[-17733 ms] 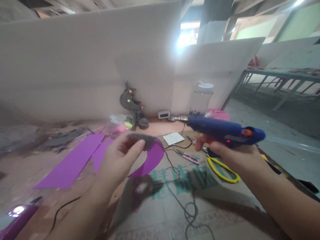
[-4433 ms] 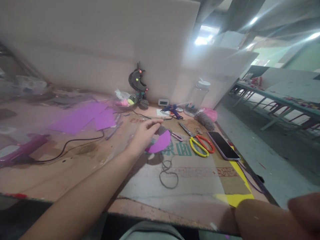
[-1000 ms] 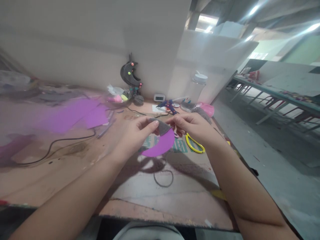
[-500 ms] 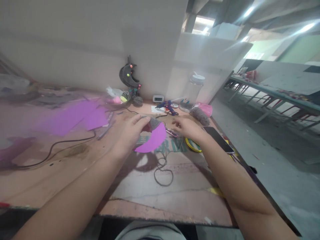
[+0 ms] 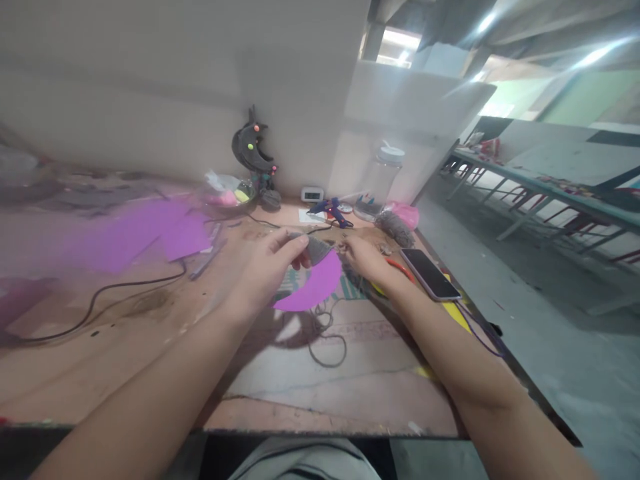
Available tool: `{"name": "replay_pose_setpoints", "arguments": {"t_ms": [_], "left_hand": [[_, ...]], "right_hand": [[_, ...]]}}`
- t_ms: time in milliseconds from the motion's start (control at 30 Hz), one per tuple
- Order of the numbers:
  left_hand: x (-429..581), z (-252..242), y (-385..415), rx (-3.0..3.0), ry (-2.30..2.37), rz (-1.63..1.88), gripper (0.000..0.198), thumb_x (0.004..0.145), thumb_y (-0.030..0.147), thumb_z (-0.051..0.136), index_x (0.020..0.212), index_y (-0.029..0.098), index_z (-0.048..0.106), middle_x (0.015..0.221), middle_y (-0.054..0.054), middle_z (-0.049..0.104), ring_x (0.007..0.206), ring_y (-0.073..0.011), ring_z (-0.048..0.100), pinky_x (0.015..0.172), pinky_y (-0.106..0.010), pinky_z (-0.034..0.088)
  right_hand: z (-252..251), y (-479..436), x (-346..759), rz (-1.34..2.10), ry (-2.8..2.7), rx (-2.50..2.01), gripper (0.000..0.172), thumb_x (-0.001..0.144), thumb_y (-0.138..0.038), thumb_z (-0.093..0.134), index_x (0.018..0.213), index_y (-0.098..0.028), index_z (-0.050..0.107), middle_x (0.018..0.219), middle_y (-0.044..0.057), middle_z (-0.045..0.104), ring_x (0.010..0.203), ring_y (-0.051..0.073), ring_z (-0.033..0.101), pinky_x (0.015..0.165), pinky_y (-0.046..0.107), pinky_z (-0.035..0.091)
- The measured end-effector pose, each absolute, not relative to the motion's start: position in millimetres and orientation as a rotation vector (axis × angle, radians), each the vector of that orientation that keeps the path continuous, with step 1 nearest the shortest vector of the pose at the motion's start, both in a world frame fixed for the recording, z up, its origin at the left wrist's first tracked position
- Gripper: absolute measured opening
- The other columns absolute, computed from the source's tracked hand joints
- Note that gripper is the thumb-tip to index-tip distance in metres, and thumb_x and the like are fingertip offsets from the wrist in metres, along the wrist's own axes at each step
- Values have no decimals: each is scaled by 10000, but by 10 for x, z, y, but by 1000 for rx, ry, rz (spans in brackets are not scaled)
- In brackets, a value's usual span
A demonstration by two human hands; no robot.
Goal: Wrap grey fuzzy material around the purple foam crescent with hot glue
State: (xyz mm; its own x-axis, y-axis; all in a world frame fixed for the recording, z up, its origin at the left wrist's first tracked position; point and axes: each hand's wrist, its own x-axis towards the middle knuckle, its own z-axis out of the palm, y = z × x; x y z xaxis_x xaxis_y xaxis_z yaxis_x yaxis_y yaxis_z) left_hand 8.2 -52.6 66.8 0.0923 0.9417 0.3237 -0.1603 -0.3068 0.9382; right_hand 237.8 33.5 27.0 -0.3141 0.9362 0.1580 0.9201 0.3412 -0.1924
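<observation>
A purple crescent (image 5: 320,285), apparently card or foam sheet, is held above the table by my left hand (image 5: 280,260). Its upper end is wound with grey yarn (image 5: 316,249), and the thumb and fingers close around that wrapped part. At the crescent's upper right edge, my right hand (image 5: 363,257) has its fingertips pinched together on the yarn, though the strand is hard to make out there. Below the crescent, a loose loop of grey yarn (image 5: 327,365) trails on the table (image 5: 370,393).
Behind the hands stand a glue gun (image 5: 333,212), a small digital clock (image 5: 313,195) and a clear bottle (image 5: 383,180). A yarn-wrapped moon ornament (image 5: 253,147) leans at the wall. Purple sheets (image 5: 185,237) lie left; a phone (image 5: 431,275) and orange-handled scissors (image 5: 400,268) lie right.
My right hand has come left to the crescent's upper edge, where its fingers now meet the yarn. The crescent has shifted slightly right in my left hand, with more wrapped yarn showing.
</observation>
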Motion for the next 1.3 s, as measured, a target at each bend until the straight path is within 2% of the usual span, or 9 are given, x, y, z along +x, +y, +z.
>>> {"name": "replay_pose_setpoints", "arguments": {"t_ms": [167, 300, 467, 600, 733, 833, 1033, 1167, 1300], "left_hand": [[93, 667, -502, 1419, 872, 1374, 182, 842, 258, 581, 678, 180, 590, 592, 24, 595, 577, -116, 520, 575, -246, 406], [120, 704, -542, 1420, 927, 1345, 198, 835, 278, 596, 663, 183, 572, 594, 25, 586, 574, -119, 535, 564, -249, 410], [141, 731, -605, 1488, 962, 1323, 196, 838, 282, 581, 668, 185, 566, 620, 15, 612, 614, -133, 567, 592, -255, 422], [156, 716, -626, 1540, 1028, 1307, 201, 839, 273, 581, 659, 186, 557, 621, 20, 612, 633, -134, 570, 616, -252, 418], [179, 717, -665, 1585, 1074, 1310, 203, 829, 217, 570, 630, 190, 540, 607, 32, 589, 625, -127, 563, 622, -245, 416], [200, 719, -702, 1584, 1064, 1342, 203, 842, 198, 549, 640, 194, 532, 606, 33, 578, 630, -127, 565, 623, -240, 421], [255, 692, -777, 1573, 1061, 1380, 218, 894, 279, 538, 694, 194, 558, 637, 18, 581, 651, -138, 563, 645, -251, 439], [265, 708, -803, 1592, 1041, 1322, 213, 870, 246, 550, 664, 194, 556, 628, 14, 581, 648, -143, 559, 645, -252, 441], [218, 737, -768, 1660, 980, 1218, 272, 881, 282, 518, 631, 191, 574, 628, -2, 599, 648, -159, 564, 645, -264, 435]], "right_hand": [[544, 119, 2453, 334, -1999, -1526, 389, 875, -185, 292, 1119, -118, 588, 858, 63, 642, 761, 180, 572, 685, 290, 452], [645, -233, 2496, 567, -1921, -1425, 421, 954, -377, 285, 1070, -131, 606, 618, -27, 449, 554, 138, 463, 549, 262, 404], [720, -740, 2497, 590, -1918, -1379, 442, 961, -544, 369, 932, -174, 610, 588, -46, 396, 523, 123, 431, 507, 244, 350], [768, -1016, 2432, 161, -2067, -1267, 289, 979, -380, 423, 877, -187, 612, 740, 22, 602, 668, 148, 565, 605, 254, 408], [742, -1132, 2363, -56, -2165, -1116, 237, 962, -210, 405, 1020, -171, 631, 808, 53, 659, 752, 178, 616, 694, 286, 450], [706, -1139, 2310, 117, -2082, -1172, 224, 942, -213, 440, 1033, -174, 640, 861, 60, 673, 737, 172, 609, 656, 278, 447], [582, -1087, 2197, 797, -1754, -1279, 167, 850, -348, 609, 878, -185, 639, 750, 3, 607, 632, 133, 525, 570, 247, 386], [534, -1085, 2192, 912, -1720, -1231, 297, 888, -406, 561, 690, -187, 526, 637, -28, 466, 567, 106, 408, 542, 244, 329], [545, -1065, 2258, 925, -1736, -1201, 339, 905, -444, 538, 690, -187, 489, 641, -34, 412, 569, 102, 368, 539, 243, 307]]}}
